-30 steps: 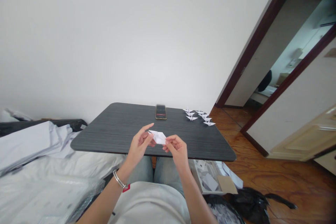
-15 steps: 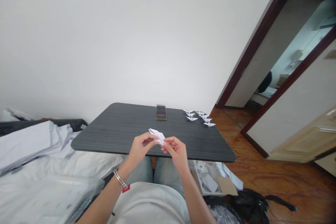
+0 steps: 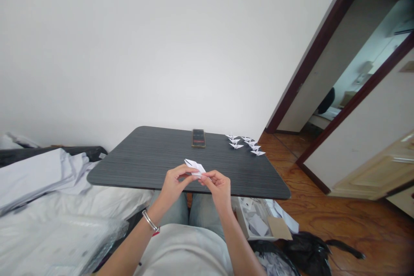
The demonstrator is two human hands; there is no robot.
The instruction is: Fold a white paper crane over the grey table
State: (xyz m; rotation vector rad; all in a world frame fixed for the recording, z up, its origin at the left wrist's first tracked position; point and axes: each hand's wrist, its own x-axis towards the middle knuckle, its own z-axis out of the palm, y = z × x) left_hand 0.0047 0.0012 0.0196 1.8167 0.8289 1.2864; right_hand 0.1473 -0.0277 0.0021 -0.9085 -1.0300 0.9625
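Note:
A small piece of folded white paper (image 3: 195, 165) is held up over the near edge of the dark table (image 3: 155, 151). My left hand (image 3: 177, 179) pinches its left and lower side between thumb and fingers. The fingertips of my right hand (image 3: 217, 183) close on its lower right corner, touching or nearly touching the left fingertips. A narrow slit shows at the paper's upper left point. Several folded paper cranes (image 3: 236, 146) stand in two rows at the table's far right.
A phone (image 3: 198, 138) lies near the table's back edge by the wall. On the left, paper sheets (image 3: 35, 172) rest on a white-covered bed. An open box (image 3: 255, 222) with paper scraps and a black plastic bag (image 3: 305, 252) sit on the floor at right.
My left fingers have shifted slightly on the folded paper, and both hands have come a little closer together. The paper has turned a little; the cranes and phone stay put.

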